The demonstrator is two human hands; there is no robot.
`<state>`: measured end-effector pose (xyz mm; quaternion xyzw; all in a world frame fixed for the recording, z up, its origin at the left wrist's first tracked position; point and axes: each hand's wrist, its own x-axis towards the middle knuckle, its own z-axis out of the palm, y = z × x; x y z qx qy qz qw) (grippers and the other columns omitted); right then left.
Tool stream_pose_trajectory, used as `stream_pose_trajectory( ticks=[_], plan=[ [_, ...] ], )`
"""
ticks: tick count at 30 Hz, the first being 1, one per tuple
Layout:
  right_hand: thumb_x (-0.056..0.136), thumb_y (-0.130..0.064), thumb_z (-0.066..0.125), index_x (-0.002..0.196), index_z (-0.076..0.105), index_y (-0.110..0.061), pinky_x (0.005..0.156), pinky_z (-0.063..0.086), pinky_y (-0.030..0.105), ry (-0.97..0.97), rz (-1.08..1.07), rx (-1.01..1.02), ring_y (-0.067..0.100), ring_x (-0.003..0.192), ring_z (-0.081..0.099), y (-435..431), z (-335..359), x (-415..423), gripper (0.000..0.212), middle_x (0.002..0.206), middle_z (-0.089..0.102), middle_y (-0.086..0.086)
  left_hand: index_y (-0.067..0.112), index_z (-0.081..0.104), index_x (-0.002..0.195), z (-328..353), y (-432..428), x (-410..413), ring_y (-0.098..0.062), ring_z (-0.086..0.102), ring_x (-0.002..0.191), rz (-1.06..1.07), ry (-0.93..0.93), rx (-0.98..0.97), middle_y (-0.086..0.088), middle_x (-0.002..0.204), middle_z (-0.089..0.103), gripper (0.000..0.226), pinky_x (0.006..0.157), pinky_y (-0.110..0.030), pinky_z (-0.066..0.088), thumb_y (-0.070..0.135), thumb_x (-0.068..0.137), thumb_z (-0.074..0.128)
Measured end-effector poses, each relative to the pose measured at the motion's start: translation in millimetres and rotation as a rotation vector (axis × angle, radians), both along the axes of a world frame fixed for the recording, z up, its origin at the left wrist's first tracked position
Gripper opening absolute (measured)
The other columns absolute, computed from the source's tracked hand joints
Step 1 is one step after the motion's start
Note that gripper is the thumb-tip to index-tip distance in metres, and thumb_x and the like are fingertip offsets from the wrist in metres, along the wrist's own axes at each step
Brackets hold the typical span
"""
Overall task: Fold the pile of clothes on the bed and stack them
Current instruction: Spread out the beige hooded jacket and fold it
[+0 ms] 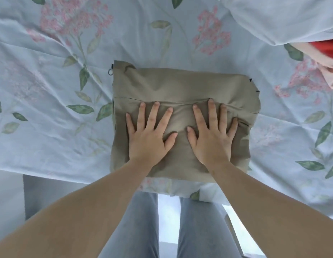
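A khaki garment (180,84), folded into a rough rectangle, lies on the bed near its front edge. A dark zipper pull (110,71) sticks out at its far left corner. My left hand (149,133) lies flat on the garment's near left half with fingers spread and straight. Beside it, my right hand (212,133) presses flat on the near right half, fingers spread too. Neither hand grips the cloth.
The bed carries a pale blue sheet (50,108) printed with pink flowers and green leaves. A pale blue cloth (283,17) is bunched at the far right. Pink and red clothes (327,58) lie at the right edge. My legs stand below the bed's front edge.
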<state>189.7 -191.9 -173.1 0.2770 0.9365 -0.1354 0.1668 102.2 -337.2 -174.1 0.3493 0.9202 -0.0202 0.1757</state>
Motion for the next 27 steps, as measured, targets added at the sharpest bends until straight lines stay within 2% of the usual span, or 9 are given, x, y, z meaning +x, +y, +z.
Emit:
stream_pose_trajectory(
  ticks=[5, 8, 10, 13, 15, 18, 21, 24, 27],
  plan=[
    [0.088, -0.053, 0.033, 0.142, 0.039, -0.035, 0.104, 0.022, 0.066, 0.066, 0.025, -0.002, 0.034, 0.137, 0.033, 9, 4, 1, 0.057, 0.153, 0.033, 0.003, 0.027, 0.046, 0.139, 4, 2, -4, -0.039, 0.038, 0.134, 0.041, 0.042, 0.104, -0.009, 0.144, 0.046, 0.057, 0.104, -0.064, 0.025, 0.054, 0.09, 0.034],
    [0.088, -0.05, 0.046, 0.139, 0.046, -0.031, 0.103, 0.024, 0.065, 0.098, 0.048, 0.021, 0.031, 0.133, 0.041, 29, 12, 11, 0.055, 0.149, 0.04, 0.004, 0.021, 0.059, 0.128, 14, -7, -9, -0.035, 0.05, 0.125, 0.059, 0.144, 0.151, -0.011, 0.132, 0.056, 0.048, 0.102, -0.061, 0.031, 0.045, 0.093, 0.038],
    [0.088, -0.051, 0.051, 0.142, 0.041, -0.03, 0.108, 0.018, 0.061, 0.068, -0.014, -0.003, 0.028, 0.138, 0.032, 45, 15, 20, 0.059, 0.154, 0.031, 0.003, 0.026, 0.056, 0.131, 20, -17, -14, -0.035, 0.041, 0.132, 0.317, 0.16, 0.117, -0.009, 0.14, 0.048, 0.046, 0.105, -0.06, 0.024, 0.047, 0.092, 0.045],
    [0.087, -0.057, 0.051, 0.146, 0.028, -0.037, 0.11, 0.018, 0.053, -0.023, -0.211, -0.076, 0.026, 0.142, 0.015, 56, 18, 33, 0.066, 0.159, 0.008, -0.003, 0.046, 0.028, 0.142, 22, -30, -22, -0.032, 0.018, 0.139, 0.842, -0.059, 0.039, 0.001, 0.155, 0.016, 0.064, 0.106, -0.057, 0.022, 0.064, 0.084, 0.047],
    [0.083, -0.059, 0.055, 0.144, 0.025, -0.042, 0.104, 0.027, 0.048, -0.024, -0.477, -0.161, 0.029, 0.137, 0.019, 51, 22, 38, 0.07, 0.158, 0.005, -0.004, 0.053, 0.018, 0.142, 21, -35, -24, -0.032, 0.022, 0.134, 0.87, -0.13, 0.006, 0.001, 0.152, 0.018, 0.07, 0.103, -0.053, 0.029, 0.07, 0.08, 0.047],
    [0.084, -0.051, 0.059, 0.143, 0.024, -0.044, 0.085, 0.035, 0.035, 0.032, -0.736, -0.367, 0.029, 0.121, 0.035, 39, 24, 41, 0.069, 0.148, 0.019, 0.002, 0.052, 0.02, 0.141, 22, -39, -35, -0.029, 0.043, 0.111, 0.902, -0.257, 0.158, -0.008, 0.136, 0.036, 0.075, 0.091, -0.039, 0.039, 0.063, 0.078, 0.058],
    [0.085, -0.041, 0.064, 0.146, 0.022, -0.037, 0.083, 0.034, 0.029, 0.103, -0.794, -0.552, 0.024, 0.107, 0.047, 39, 31, 38, 0.074, 0.142, 0.033, 0.005, 0.044, 0.023, 0.142, 30, -40, -39, -0.01, 0.055, 0.083, 0.967, -0.506, 0.366, 0.004, 0.124, 0.046, 0.08, 0.066, -0.017, 0.042, 0.049, 0.077, 0.07],
    [0.082, -0.03, 0.071, 0.148, 0.025, -0.022, 0.101, 0.033, 0.029, 0.13, -0.745, -0.655, 0.024, 0.129, 0.042, 45, 45, 34, 0.082, 0.146, 0.04, 0.0, 0.036, 0.032, 0.141, 42, -38, -43, -0.01, 0.052, 0.095, 1.013, -0.697, 0.515, 0.011, 0.12, 0.044, 0.079, 0.066, -0.011, 0.039, 0.033, 0.076, 0.077],
    [0.079, -0.026, 0.074, 0.145, 0.035, -0.018, 0.101, 0.037, 0.028, 0.17, -0.739, -0.674, 0.02, 0.126, 0.045, 47, 70, 34, 0.077, 0.143, 0.044, 0.0, 0.046, 0.046, 0.127, 67, -37, -46, -0.007, 0.055, 0.094, 1.033, -0.783, 0.602, 0.012, 0.116, 0.048, 0.064, 0.071, -0.019, 0.043, 0.027, 0.075, 0.078]
  ],
)
